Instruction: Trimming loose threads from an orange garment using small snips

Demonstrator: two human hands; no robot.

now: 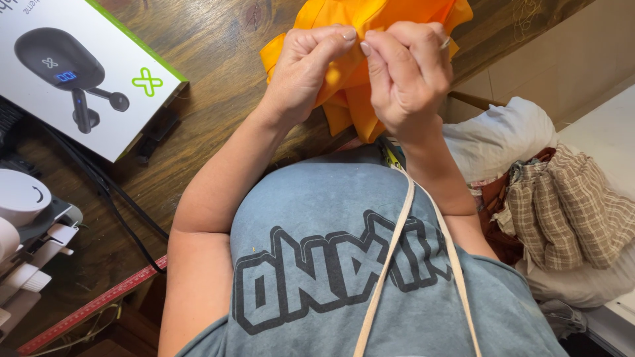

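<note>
A dark, knotty wooden desk (218,59) fills the far side of the scene, cluttered at its left end and bare in the middle. At its near edge lies one bundle of orange cloth (350,99), bunched and folded over itself, spilling slightly past the edge toward the person's grey shirt (331,264).

Both hands are up on that cloth. The left hand (307,69) and the right hand (407,73) sit close together, knuckles nearly touching, each with thumb and forefinger pressed shut on a small fold at the top of the fabric. Whether something thin sits between the fingertips I cannot tell.

The cloth looks light, soft and limp; it should crumple rather than hold shape, so I judge a pinch at an edge or seam serves better than a grab at the middle.

Far left, one white box with a green edge (99,73) shows a picture of earbuds. Black cables (119,198) trail beneath it, and one red ruler (92,307) lies near left. To the right, off the desk, a white bundle (503,139) and a checked fabric (569,211) are heaped together. One pale tape (390,258) hangs around the person's neck.
</note>
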